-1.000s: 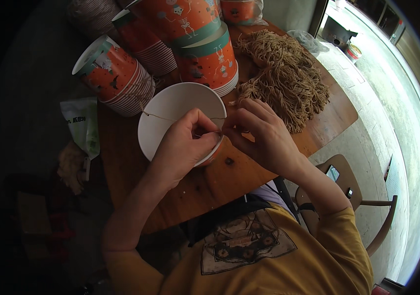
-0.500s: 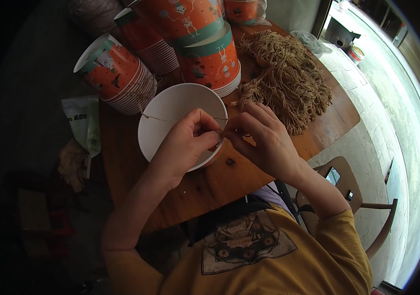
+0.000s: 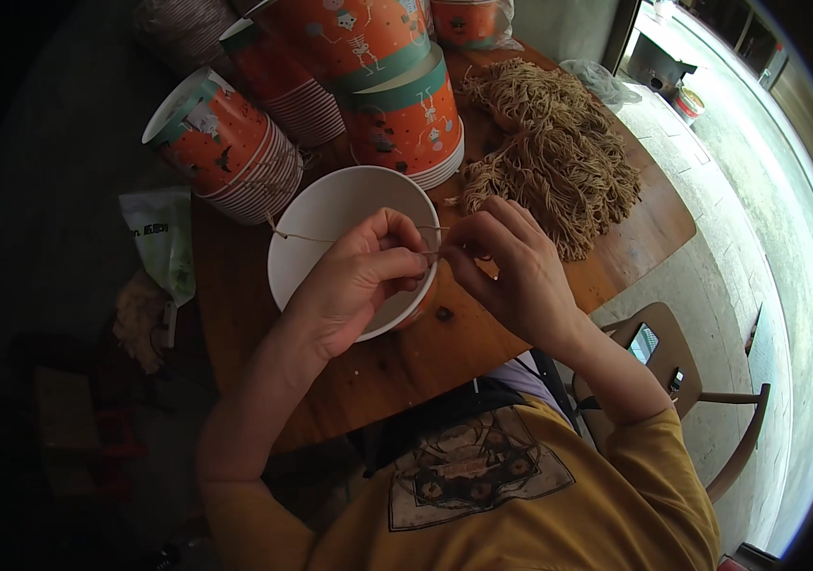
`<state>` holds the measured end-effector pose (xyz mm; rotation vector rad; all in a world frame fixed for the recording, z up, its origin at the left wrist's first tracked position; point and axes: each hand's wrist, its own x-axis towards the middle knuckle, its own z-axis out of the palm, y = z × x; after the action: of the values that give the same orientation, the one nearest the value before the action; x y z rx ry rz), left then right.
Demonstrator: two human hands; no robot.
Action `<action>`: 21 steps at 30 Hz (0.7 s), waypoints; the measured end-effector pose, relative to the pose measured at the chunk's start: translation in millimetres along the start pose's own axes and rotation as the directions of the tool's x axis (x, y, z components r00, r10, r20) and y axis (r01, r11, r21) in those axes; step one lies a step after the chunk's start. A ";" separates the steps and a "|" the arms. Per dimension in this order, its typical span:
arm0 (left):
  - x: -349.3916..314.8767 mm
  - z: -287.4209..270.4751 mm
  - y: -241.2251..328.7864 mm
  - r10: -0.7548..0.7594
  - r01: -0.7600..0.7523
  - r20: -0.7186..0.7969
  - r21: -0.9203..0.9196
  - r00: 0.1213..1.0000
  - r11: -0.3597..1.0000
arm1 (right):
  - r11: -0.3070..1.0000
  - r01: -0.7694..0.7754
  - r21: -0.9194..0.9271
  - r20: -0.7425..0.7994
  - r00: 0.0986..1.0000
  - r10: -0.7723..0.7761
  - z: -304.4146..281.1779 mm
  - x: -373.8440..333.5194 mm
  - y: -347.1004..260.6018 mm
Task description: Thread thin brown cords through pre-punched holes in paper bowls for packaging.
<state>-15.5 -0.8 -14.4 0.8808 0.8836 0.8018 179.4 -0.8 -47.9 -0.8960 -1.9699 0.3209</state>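
A paper bucket [image 3: 354, 193], white inside, sits on the wooden table in front of me. A thin tan string [image 3: 307, 237] passes through a hole at its left rim and runs across the opening to the right side. Over the bucket, my left hand [image 3: 368, 266] is closed, thumb and forefinger pinching the string. Just past the right rim, my right hand [image 3: 511, 262] also pinches string, its fingertips close to the left ones. A short stretch of string shows between the two hands. Whether a knot sits there is too small to tell.
Stacks of orange paper buckets [image 3: 230, 138] with green rims stand behind and left. A heap of tan strings [image 3: 568, 157] lies on the table's right [image 3: 649, 247]. A chair [image 3: 658, 333] holding a phone [image 3: 643, 344] stands at right; a green-white bag [image 3: 164, 243] hangs at the left edge.
My fingertips have drawn slightly apart, and string now shows between them. The bucket has shifted a little towards me.
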 end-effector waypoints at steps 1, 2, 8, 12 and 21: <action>0.8 -0.4 -0.6 0.012 -0.012 0.020 -0.008 1.000 1.000 | 1.000 -0.023 0.016 0.007 1.000 0.022 0.2 -0.7 0.6; 0.9 -1.1 -1.2 0.012 -0.012 0.020 -0.007 1.000 1.000 | 0.998 -0.044 0.033 0.014 0.999 0.044 0.1 -1.1 0.4; 2.6 -0.7 -2.7 0.028 -0.027 0.020 -0.052 0.999 0.998 | 0.994 -0.092 0.059 0.078 0.993 0.087 -5.3 0.6 -2.1; 2.3 0.1 -3.8 0.010 -0.009 0.015 -0.082 1.000 0.997 | 0.993 -0.101 0.056 0.041 0.994 0.099 -5.5 -2.4 -3.6; 2.1 3.4 -3.1 0.008 -0.007 0.017 -0.096 1.000 0.995 | 0.959 -0.220 0.177 0.113 0.973 0.202 -9.9 -2.3 -0.9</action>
<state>-10.9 -1.3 -16.6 0.8059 0.8205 0.8356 187.9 -4.3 -43.5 -0.9838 -1.8935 0.6738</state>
